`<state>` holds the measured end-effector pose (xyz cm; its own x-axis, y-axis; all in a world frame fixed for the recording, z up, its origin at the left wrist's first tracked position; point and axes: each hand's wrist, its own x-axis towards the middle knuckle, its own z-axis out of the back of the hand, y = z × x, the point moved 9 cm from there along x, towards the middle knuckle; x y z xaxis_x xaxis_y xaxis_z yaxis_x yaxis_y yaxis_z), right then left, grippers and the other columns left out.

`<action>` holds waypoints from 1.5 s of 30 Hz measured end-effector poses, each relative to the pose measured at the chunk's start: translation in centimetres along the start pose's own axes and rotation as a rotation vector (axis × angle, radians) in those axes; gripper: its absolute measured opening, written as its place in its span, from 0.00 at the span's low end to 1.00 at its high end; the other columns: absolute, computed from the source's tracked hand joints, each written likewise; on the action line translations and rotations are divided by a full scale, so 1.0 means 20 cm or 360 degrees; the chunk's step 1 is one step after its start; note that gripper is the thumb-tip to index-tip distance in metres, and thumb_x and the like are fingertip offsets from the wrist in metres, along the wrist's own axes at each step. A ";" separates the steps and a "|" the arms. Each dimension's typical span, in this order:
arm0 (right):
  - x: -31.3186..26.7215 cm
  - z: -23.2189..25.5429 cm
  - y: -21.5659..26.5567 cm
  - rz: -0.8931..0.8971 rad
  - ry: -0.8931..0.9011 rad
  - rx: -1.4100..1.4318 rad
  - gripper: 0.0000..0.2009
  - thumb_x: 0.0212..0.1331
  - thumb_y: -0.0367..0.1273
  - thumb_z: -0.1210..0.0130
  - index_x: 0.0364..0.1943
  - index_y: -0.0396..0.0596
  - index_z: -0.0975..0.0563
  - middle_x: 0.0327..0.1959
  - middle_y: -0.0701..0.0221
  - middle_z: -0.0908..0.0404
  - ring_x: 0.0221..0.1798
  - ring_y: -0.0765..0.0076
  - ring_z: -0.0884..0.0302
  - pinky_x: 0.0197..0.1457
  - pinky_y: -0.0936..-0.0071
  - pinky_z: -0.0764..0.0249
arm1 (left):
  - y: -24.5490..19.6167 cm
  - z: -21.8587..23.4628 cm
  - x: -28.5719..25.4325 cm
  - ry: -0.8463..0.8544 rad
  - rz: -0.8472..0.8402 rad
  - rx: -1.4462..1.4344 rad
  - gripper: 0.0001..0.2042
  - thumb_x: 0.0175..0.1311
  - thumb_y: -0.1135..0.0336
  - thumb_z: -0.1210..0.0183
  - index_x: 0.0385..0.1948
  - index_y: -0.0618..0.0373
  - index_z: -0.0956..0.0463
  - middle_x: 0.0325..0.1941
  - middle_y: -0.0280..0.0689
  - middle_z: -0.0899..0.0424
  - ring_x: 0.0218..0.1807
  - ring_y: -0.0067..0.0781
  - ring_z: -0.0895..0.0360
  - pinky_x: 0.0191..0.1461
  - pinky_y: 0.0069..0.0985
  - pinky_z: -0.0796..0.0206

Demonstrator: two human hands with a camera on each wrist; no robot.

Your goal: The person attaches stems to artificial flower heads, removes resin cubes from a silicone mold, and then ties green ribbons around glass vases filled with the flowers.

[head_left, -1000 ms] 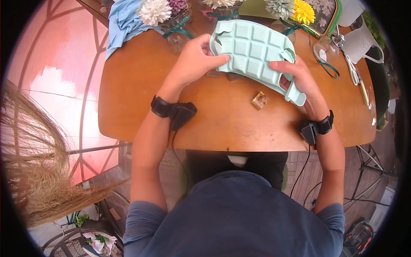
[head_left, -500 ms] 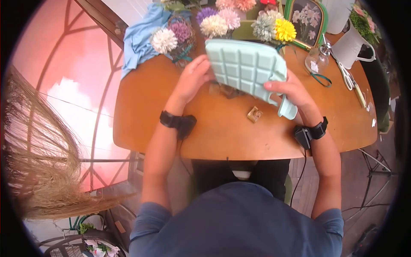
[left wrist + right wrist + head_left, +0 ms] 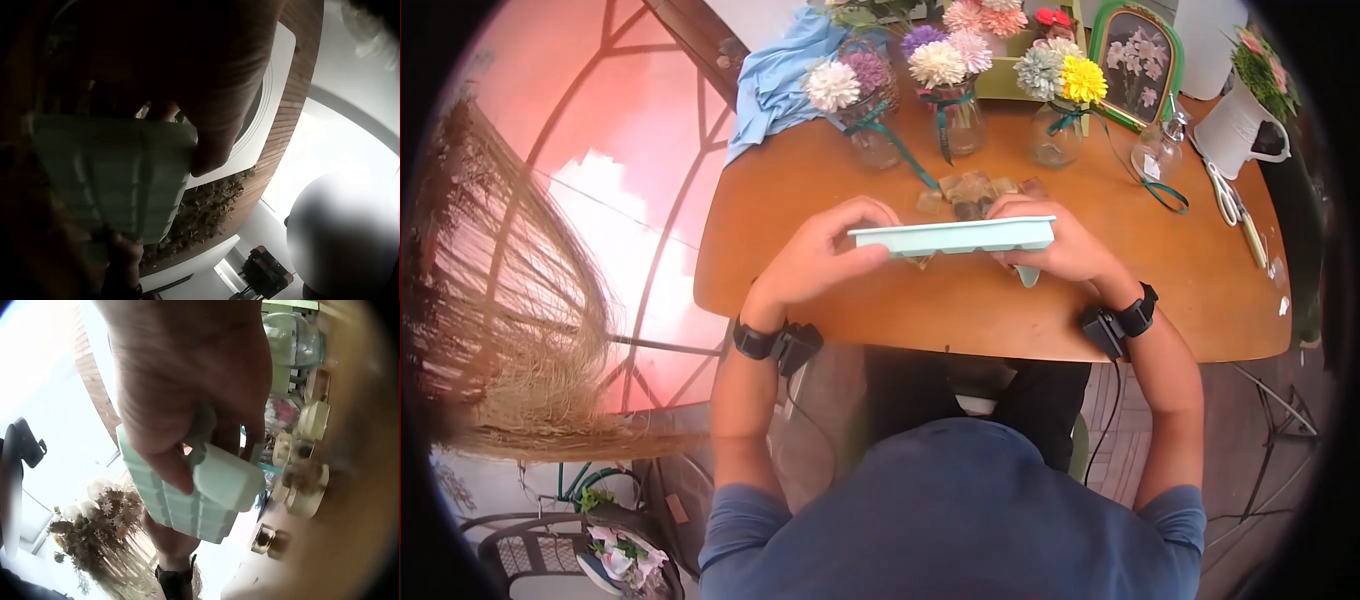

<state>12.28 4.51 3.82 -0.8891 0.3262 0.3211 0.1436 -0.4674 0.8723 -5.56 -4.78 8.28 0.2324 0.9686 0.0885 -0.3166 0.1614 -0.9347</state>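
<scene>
A mint-green moulded tray is held edge-on above the table in the head view. My left hand grips its left end, thumb on the near side. At the other end my right hand grips the tray, and a small flap hangs below that hand. In the right wrist view the underside of the tray shows rows of square bulges. Clear amber-toned blocks lie in a cluster on the table behind the tray. One more block sits apart from them, mostly hidden by the tray in the head view.
Three glass vases of flowers, one of them with yellow blooms, stand behind the blocks. A blue cloth lies at the back left. At the right are a glass bottle, scissors, a white pitcher and a framed picture.
The tray has come down nearer the body and tilted from facing the head camera to edge-on. My left hand, loose beside it half a second ago, now grips its left end.
</scene>
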 end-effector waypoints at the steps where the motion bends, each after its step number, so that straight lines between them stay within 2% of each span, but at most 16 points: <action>1: 0.00 -0.02 0.00 -0.0007 -0.0019 0.0050 0.12 0.55 0.23 0.37 0.44 0.41 0.21 0.43 0.72 0.22 0.41 0.76 0.24 0.43 0.76 0.26 | -0.03 0.01 -0.04 -0.0089 -0.0074 0.0122 0.10 0.63 0.67 0.38 0.41 0.62 0.22 0.46 0.36 0.21 0.50 0.28 0.25 0.57 0.26 0.34; 5: 0.00 -0.09 -0.05 -0.0344 0.0037 0.0153 0.14 0.55 0.22 0.38 0.46 0.42 0.22 0.47 0.71 0.23 0.46 0.77 0.26 0.41 0.77 0.26 | -0.03 0.01 -0.21 -0.0351 -0.0280 0.0369 0.08 0.60 0.72 0.36 0.38 0.63 0.22 0.42 0.39 0.20 0.48 0.32 0.24 0.58 0.29 0.33; 8: 0.00 -0.09 -0.02 -0.0216 -0.0065 0.0121 0.18 0.55 0.23 0.37 0.51 0.43 0.23 0.50 0.73 0.25 0.51 0.78 0.27 0.44 0.79 0.26 | 0.02 0.07 -0.31 -0.0526 -0.0468 0.0301 0.07 0.58 0.76 0.35 0.36 0.64 0.23 0.40 0.41 0.20 0.48 0.35 0.23 0.58 0.32 0.34; 11: -0.01 -0.04 -0.04 -0.0429 -0.0212 0.0477 0.22 0.54 0.24 0.36 0.56 0.45 0.25 0.52 0.75 0.25 0.54 0.78 0.29 0.49 0.79 0.27 | 0.01 0.21 -0.44 -0.0810 -0.0541 0.0370 0.06 0.57 0.79 0.36 0.34 0.66 0.24 0.40 0.42 0.20 0.48 0.38 0.23 0.59 0.35 0.34; 12: 0.01 0.00 0.01 -0.0115 -0.0250 0.0268 0.21 0.55 0.24 0.36 0.55 0.46 0.25 0.51 0.76 0.24 0.52 0.78 0.28 0.52 0.78 0.27 | 0.03 0.26 -0.49 -0.0937 -0.0536 0.0432 0.06 0.57 0.79 0.37 0.34 0.65 0.24 0.40 0.41 0.20 0.48 0.37 0.24 0.59 0.35 0.34; 15: 0.00 0.07 -0.10 -0.0376 -0.0326 0.0281 0.19 0.56 0.25 0.37 0.53 0.46 0.25 0.49 0.75 0.23 0.49 0.79 0.27 0.50 0.77 0.25 | 0.08 0.35 -0.63 -0.1262 -0.0509 0.0767 0.06 0.57 0.79 0.37 0.34 0.64 0.24 0.39 0.41 0.20 0.46 0.38 0.24 0.56 0.33 0.33; 16: -0.01 0.09 -0.14 -0.0364 -0.0377 0.0261 0.17 0.56 0.27 0.36 0.50 0.45 0.24 0.44 0.75 0.23 0.43 0.82 0.27 0.45 0.79 0.26 | 0.10 0.36 -0.67 -0.1343 -0.0478 0.0959 0.06 0.57 0.79 0.37 0.34 0.63 0.24 0.39 0.41 0.20 0.45 0.39 0.24 0.55 0.33 0.33; 20: -0.04 0.10 -0.21 -0.0610 -0.0091 -0.0473 0.19 0.51 0.32 0.33 0.47 0.44 0.24 0.38 0.70 0.22 0.42 0.72 0.25 0.46 0.73 0.27 | 0.22 0.39 -0.70 -0.1451 -0.0278 0.1669 0.08 0.55 0.73 0.34 0.34 0.61 0.23 0.38 0.41 0.19 0.45 0.44 0.25 0.53 0.35 0.35; 23: -0.06 0.03 -0.18 -0.0592 0.0145 -0.0649 0.19 0.49 0.33 0.32 0.46 0.44 0.24 0.36 0.67 0.22 0.40 0.66 0.24 0.44 0.69 0.27 | 0.35 0.34 -0.57 -0.0994 -0.0006 0.1857 0.11 0.54 0.67 0.32 0.35 0.60 0.22 0.37 0.40 0.19 0.46 0.46 0.25 0.53 0.38 0.36; 24: -0.05 0.01 -0.16 -0.0566 0.0217 -0.0657 0.19 0.49 0.33 0.32 0.46 0.44 0.24 0.36 0.66 0.22 0.40 0.64 0.24 0.44 0.68 0.26 | 0.35 0.32 -0.55 -0.0920 0.0046 0.1837 0.14 0.54 0.63 0.31 0.39 0.59 0.21 0.41 0.41 0.19 0.47 0.47 0.24 0.55 0.39 0.37; 27: -0.05 -0.03 -0.19 -0.0518 0.0268 -0.0670 0.19 0.49 0.31 0.32 0.46 0.45 0.24 0.35 0.68 0.23 0.35 0.67 0.25 0.40 0.70 0.27 | 0.17 0.25 -0.48 -0.1001 0.0012 0.1906 0.18 0.55 0.61 0.32 0.44 0.59 0.22 0.47 0.43 0.20 0.47 0.46 0.24 0.54 0.38 0.35; 30: -0.02 -0.04 -0.21 -0.0419 0.0115 -0.0737 0.17 0.51 0.29 0.33 0.45 0.45 0.23 0.36 0.68 0.24 0.33 0.70 0.24 0.37 0.72 0.27 | 0.22 0.14 -0.30 -0.0654 0.0501 0.1121 0.22 0.56 0.60 0.32 0.50 0.61 0.25 0.44 0.43 0.22 0.43 0.47 0.23 0.50 0.37 0.31; 36: -0.01 0.05 -0.23 -0.0378 -0.0244 -0.0504 0.12 0.56 0.25 0.38 0.44 0.43 0.23 0.35 0.70 0.23 0.31 0.76 0.25 0.36 0.76 0.28 | 0.33 -0.17 0.07 -0.0173 -0.0003 0.1225 0.26 0.55 0.62 0.34 0.56 0.60 0.30 0.46 0.46 0.23 0.44 0.48 0.22 0.50 0.37 0.29; 40: -0.01 0.12 -0.31 -0.0501 -0.0299 -0.0305 0.10 0.59 0.26 0.40 0.44 0.43 0.23 0.33 0.76 0.24 0.30 0.82 0.29 0.36 0.81 0.30 | 0.37 -0.17 0.26 -0.0155 -0.0071 0.1301 0.25 0.55 0.62 0.34 0.54 0.60 0.28 0.47 0.48 0.22 0.46 0.49 0.22 0.51 0.38 0.30; 42: -0.02 0.18 -0.31 -0.0523 -0.0435 -0.0235 0.09 0.59 0.27 0.41 0.43 0.40 0.23 0.34 0.71 0.22 0.31 0.79 0.27 0.37 0.78 0.28 | 0.34 -0.17 0.33 -0.0152 -0.0126 0.1294 0.23 0.55 0.62 0.34 0.51 0.61 0.27 0.46 0.47 0.22 0.45 0.48 0.22 0.49 0.37 0.29; 45: -0.02 0.26 -0.28 -0.0437 -0.0638 -0.0342 0.09 0.60 0.28 0.41 0.42 0.40 0.23 0.34 0.70 0.21 0.33 0.77 0.26 0.38 0.76 0.27 | 0.26 -0.07 0.42 -0.0110 0.0119 0.1233 0.18 0.57 0.61 0.35 0.47 0.60 0.23 0.47 0.47 0.22 0.47 0.48 0.22 0.50 0.38 0.30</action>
<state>14.18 11.29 0.66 -0.6396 0.7290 0.2438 -0.2011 -0.4648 0.8623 -3.89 3.90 3.66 0.1354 0.9876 0.0795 -0.8869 0.1566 -0.4347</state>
